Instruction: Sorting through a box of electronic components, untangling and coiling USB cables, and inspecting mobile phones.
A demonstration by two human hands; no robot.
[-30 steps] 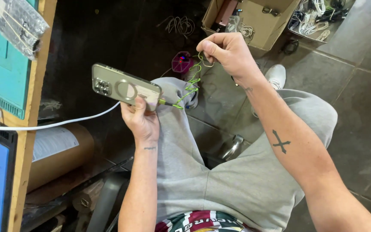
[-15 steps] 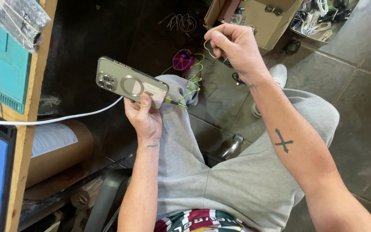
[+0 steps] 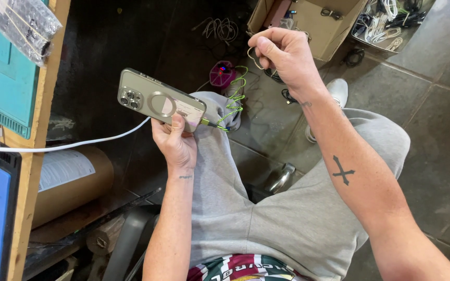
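- Left hand (image 3: pixel 175 140) clasps a grey-green smartphone in a clear case (image 3: pixel 160 102), back up, at 9 o'clock of the knee.
- A green braided cable (image 3: pixel 234 99) runs from the phone's end.
- Right hand (image 3: pixel 282 57), at 1 o'clock, pinches the cable's thin loop.
- A cardboard box (image 3: pixel 313 21) sits beyond on the floor.

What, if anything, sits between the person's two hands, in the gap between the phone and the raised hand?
Nothing solid visibly blocks that gap. Only the green braided cable crosses it, running from the grey-green phone in the left hand up toward the right hand, which pinches a thin wire loop. Below lies the grey-trousered knee.
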